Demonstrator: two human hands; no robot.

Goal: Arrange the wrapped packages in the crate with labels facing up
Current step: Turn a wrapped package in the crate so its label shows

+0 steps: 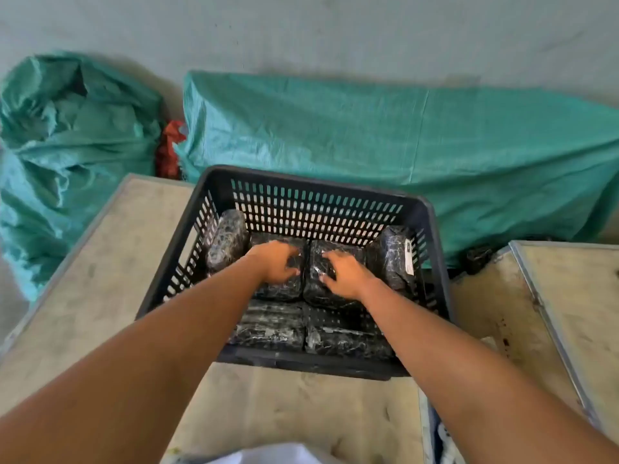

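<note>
Six packages: six wrapped packages show in the crate point(294, 363); four lie flat in two rows on its floor, two stand on edge against the side walls.
Package under left hand: far-row left package point(284, 289), flat, black wrap with pale streaks; no label shows on its top.
Package under right hand: far-row right package point(321, 294), touching its neighbour along the middle seam.
Left hand: left hand point(276, 262) rests on top with fingers spread and curled at the tips; I cannot tell whether it clasps or only presses.
Right hand: right hand point(345, 274) likewise lies splayed on its package, thumb towards the seam; grasp unclear.
Handling, judged: the glossy film looks slick and slightly yielding over a firm block, likely moderate in weight; best taken by the long edges, not the smooth top.
Outward left of the hands: upright package point(226, 241) leaning on the left wall.
Outward right of the hands: upright package with white label point(409, 259) on its outward side, needing a turn onto its back.
Nearer than the hands: two flat packages, near-left package point(268, 326) and near-right package point(348, 339).
Beyond the crate: worn table point(110, 262), then green sacks point(402, 145).
</note>
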